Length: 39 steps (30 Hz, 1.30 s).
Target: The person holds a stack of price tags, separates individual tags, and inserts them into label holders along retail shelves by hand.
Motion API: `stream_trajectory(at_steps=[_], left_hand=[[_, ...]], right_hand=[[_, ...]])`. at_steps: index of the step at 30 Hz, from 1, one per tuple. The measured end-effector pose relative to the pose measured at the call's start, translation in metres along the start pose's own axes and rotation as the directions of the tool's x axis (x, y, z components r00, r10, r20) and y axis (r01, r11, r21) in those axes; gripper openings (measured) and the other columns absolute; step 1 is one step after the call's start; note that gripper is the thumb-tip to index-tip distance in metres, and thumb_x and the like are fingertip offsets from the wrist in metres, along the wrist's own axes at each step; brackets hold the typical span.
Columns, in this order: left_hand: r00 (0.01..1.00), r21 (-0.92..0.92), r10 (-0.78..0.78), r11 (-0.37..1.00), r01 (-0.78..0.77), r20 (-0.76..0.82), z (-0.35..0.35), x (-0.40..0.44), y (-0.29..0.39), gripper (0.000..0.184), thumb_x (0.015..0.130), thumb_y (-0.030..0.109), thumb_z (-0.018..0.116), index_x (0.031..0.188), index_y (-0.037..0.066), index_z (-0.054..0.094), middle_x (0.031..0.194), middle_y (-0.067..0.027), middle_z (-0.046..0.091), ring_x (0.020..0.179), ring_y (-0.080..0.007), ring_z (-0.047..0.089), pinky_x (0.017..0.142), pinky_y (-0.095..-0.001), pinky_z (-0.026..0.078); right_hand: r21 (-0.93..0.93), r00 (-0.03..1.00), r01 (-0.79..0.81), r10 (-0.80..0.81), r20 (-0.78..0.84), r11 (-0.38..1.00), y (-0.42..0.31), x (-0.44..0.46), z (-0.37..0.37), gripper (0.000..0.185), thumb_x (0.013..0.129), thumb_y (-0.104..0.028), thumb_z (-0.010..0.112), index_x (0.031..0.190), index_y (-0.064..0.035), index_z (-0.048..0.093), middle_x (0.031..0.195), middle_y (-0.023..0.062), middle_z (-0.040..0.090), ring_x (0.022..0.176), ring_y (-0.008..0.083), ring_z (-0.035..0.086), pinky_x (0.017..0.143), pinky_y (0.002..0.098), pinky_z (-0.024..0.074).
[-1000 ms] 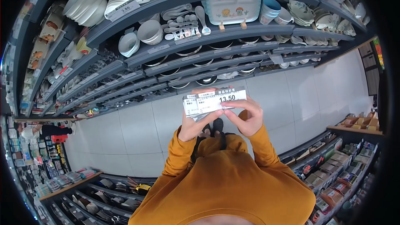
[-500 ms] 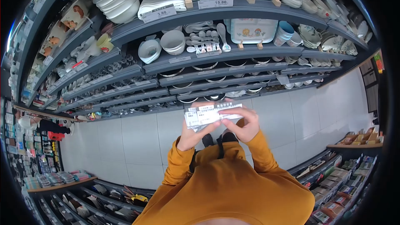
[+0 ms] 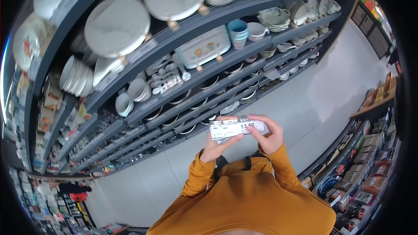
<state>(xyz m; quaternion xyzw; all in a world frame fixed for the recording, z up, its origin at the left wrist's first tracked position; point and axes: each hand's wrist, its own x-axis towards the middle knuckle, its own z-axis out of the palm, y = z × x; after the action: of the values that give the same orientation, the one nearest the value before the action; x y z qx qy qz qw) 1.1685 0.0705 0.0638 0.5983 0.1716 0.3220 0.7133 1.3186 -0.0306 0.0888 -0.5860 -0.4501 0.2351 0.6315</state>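
Observation:
A stack of white price labels (image 3: 230, 129) is held between both hands in front of my body, the top one reading 13.50. My left hand (image 3: 214, 147) is closed on the stack's left end, its thumb along the lower edge. On the right end, my right hand (image 3: 271, 135) also grips the labels, with the thumb lying over the printed face near the number. The fingers under and behind the stack are partly hidden. Beyond the hands run dark shelves (image 3: 226, 20) of tableware.
Large white plates (image 3: 116, 26), a patterned tray (image 3: 204, 48), blue cups (image 3: 238, 32) and stacked bowls (image 3: 77, 76) stand on the shelves ahead. Grey floor tiles (image 3: 150, 178) form the aisle. Shelves of packaged goods (image 3: 363, 165) rise on the right. A person (image 3: 72, 188) is at far left.
My view has turned to the right, so the shelves appear tilted. The labels now lie further right in view, and the top one shows 13.50, with the right fingers off its middle.

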Motion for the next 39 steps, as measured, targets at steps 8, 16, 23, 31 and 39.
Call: stream_trajectory(at_steps=[8,16,23,31,39], left_hand=[[0.942,0.111,-0.199,0.978,0.175,0.271,0.169,0.1,-0.058,0.045,0.077,-0.002,0.071,0.117,0.0,0.05,0.115,-0.0094,0.056,0.107,-0.0152,0.054,0.091,-0.0289,0.045],[0.844,0.152,-0.239,0.97,0.189,0.481,0.308,0.189,-0.094,0.043,0.078,-0.001,0.071,0.117,0.0,0.05,0.116,-0.0102,0.055,0.107,-0.0155,0.054,0.09,-0.0283,0.045],[0.713,0.154,-0.305,0.95,0.27,0.631,0.377,0.256,-0.133,0.044,0.079,-0.001,0.07,0.118,0.0,0.05,0.117,-0.0099,0.056,0.108,-0.0154,0.055,0.091,-0.0285,0.045],[0.726,0.104,-0.274,0.957,0.271,0.631,0.423,0.362,-0.177,0.043,0.082,0.003,0.07,0.121,0.001,0.051,0.109,-0.006,0.06,0.1,-0.0097,0.057,0.084,-0.024,0.047],[0.781,0.025,-0.204,0.972,0.235,0.59,0.482,0.508,-0.203,0.049,0.083,0.006,0.069,0.126,0.0,0.048,0.114,-0.0069,0.059,0.104,-0.0109,0.056,0.088,-0.0246,0.046]], right_hand=[[-0.066,0.988,-0.152,0.152,0.001,0.986,0.022,0.009,-0.227,0.041,0.08,-0.006,0.07,0.119,-0.0011,0.059,0.095,0.0115,0.066,0.09,0.0155,0.063,0.083,0.0286,0.047],[-0.123,0.951,-0.253,0.224,-0.214,0.959,0.029,-0.003,-0.381,0.029,0.08,-0.005,0.069,0.108,0.0017,0.064,0.092,0.011,0.067,0.085,0.0151,0.063,0.084,0.0285,0.0473],[0.135,0.839,-0.293,0.323,-0.439,0.946,0.072,-0.01,-0.442,0.032,0.084,-0.003,0.066,0.114,0.0033,0.059,0.093,0.009,0.066,0.088,0.014,0.064,0.085,0.0277,0.0494],[0.158,0.834,-0.285,0.326,-0.444,0.945,0.127,0.078,-0.521,0.026,0.084,-0.002,0.066,0.108,0.0041,0.06,0.097,0.0099,0.066,0.084,0.0127,0.064,0.08,0.0263,0.0511],[-0.015,0.904,-0.328,0.309,-0.296,0.945,0.156,0.22,-0.63,0.022,0.084,-0.007,0.067,0.104,0.0026,0.061,0.074,0.0027,0.063,0.059,0.0044,0.054,0.055,0.0188,0.0436]])
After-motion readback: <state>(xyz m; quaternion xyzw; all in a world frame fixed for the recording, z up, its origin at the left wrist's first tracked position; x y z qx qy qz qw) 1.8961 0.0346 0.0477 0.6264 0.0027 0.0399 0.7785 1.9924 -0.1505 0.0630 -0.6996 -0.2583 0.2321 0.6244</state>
